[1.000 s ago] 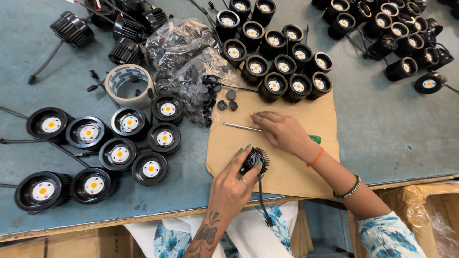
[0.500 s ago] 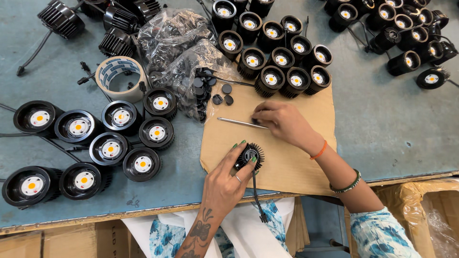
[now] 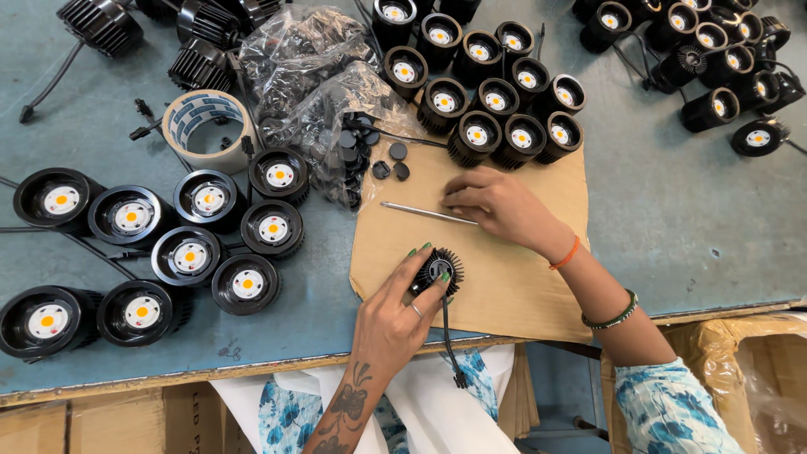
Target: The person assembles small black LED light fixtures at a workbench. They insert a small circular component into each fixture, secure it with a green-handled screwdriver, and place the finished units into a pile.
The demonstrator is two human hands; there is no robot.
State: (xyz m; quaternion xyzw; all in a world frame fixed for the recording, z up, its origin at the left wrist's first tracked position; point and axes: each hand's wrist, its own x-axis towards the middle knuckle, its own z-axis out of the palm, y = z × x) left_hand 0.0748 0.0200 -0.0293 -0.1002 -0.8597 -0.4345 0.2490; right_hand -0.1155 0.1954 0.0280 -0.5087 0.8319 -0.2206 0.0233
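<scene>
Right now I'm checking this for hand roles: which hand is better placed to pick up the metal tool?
Right. The right hand already rests on the tool on the cardboard, while the left hand is busy gripping the lamp.

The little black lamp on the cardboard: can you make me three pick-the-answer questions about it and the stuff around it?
1. Where is the tape roll?
A. Left of the plastic bags
B. On the cardboard
C. In a hand

2. What colour is the table?
A. Red
B. Blue-grey
C. Yellow

3. What is the left hand doing?
A. Lying flat and empty
B. Gripping the finned lamp
C. Holding the tape

Answers: 1 A, it lies on the table beside the bags. 2 B, bare top shows blue-grey. 3 B, fingers wrap the lamp while the right hand rests on the metal rod.
</scene>
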